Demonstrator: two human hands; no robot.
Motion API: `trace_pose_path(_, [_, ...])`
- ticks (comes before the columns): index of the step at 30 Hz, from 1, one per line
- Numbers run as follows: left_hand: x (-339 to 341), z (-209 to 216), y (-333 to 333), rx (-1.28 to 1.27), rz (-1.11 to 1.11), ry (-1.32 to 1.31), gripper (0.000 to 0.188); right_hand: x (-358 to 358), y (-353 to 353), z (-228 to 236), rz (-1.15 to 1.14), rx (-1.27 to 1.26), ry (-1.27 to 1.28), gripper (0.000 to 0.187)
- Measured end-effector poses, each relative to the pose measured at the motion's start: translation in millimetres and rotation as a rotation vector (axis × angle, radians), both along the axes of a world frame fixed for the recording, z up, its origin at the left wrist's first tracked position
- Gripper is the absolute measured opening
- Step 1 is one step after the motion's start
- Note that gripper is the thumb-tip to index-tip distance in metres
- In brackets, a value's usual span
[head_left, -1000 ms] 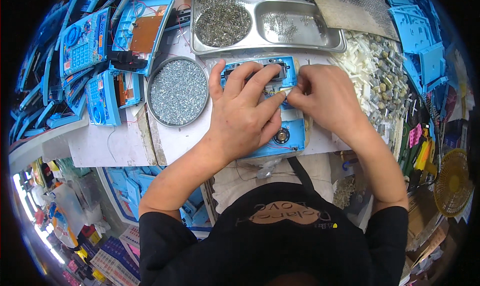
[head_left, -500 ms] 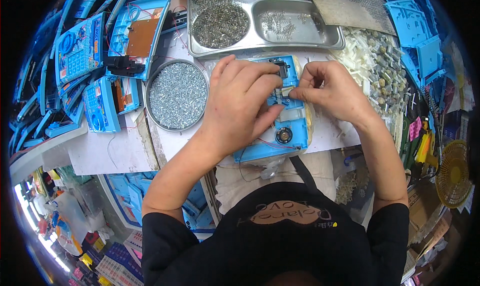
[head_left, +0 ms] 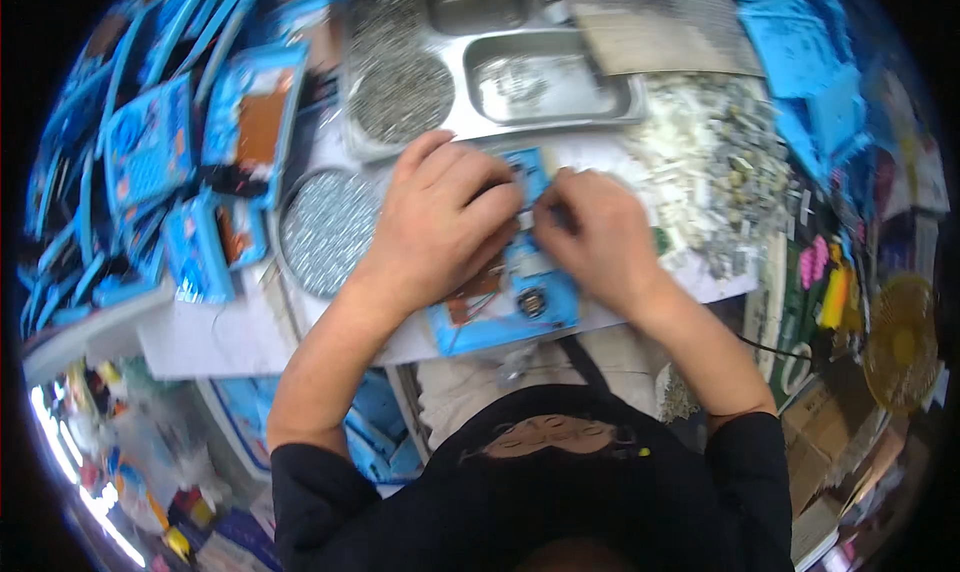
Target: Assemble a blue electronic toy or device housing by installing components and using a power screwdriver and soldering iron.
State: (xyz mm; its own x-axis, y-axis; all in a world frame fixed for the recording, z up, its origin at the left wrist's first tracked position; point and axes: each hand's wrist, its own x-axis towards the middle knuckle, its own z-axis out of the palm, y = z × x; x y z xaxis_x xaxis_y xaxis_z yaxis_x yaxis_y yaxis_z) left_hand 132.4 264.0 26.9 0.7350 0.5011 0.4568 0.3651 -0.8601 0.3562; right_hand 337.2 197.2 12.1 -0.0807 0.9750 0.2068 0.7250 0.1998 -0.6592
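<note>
Left hand (head_left: 445,212) and right hand (head_left: 600,237) meet over the upper part of a blue casing (head_left: 505,338), one from each side, fingertips close together. Left: fingers bent, tips at the casing's inner parts; whether it grasps anything cannot be told. Right: thumb and forefinger drawn together in a pinch above the casing; anything between them is hidden and blurred. Casing lies flat on the white bench (head_left: 245,337), its lower part exposed below the hands, near the person's body. Visible there: a round dark speaker (head_left: 532,302) at lower right and, to its left, a brown board (head_left: 462,307) partly below the left hand; how it is seated cannot be told. Round dish (head_left: 281,234) of small metal pins (head_left: 332,234) stands left of the left forearm; steel tray (head_left: 490,129) beyond the hands; heap of white pieces (head_left: 672,177) to the right. Compared with half a second ago: whole view shifted and smeared by motion, bench contents included. Hands now sit nearer each other, right hand further over the casing. Brown board now shows, unlike before; dark part at the casing's top, plain earlier, is mostly covered.
</note>
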Motion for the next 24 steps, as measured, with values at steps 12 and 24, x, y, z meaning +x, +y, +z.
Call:
trace_pose_path(12, [32, 4, 0, -0.085, 0.056, 0.012, 0.037, 223, 113, 93, -0.572, 0.018, -0.406, 0.037])
trace_pose_path(24, [27, 4, 1, -0.136, 0.076, 0.001, 0.035, 385, 163, 127, -1.102, -0.431, -0.89, 0.051])
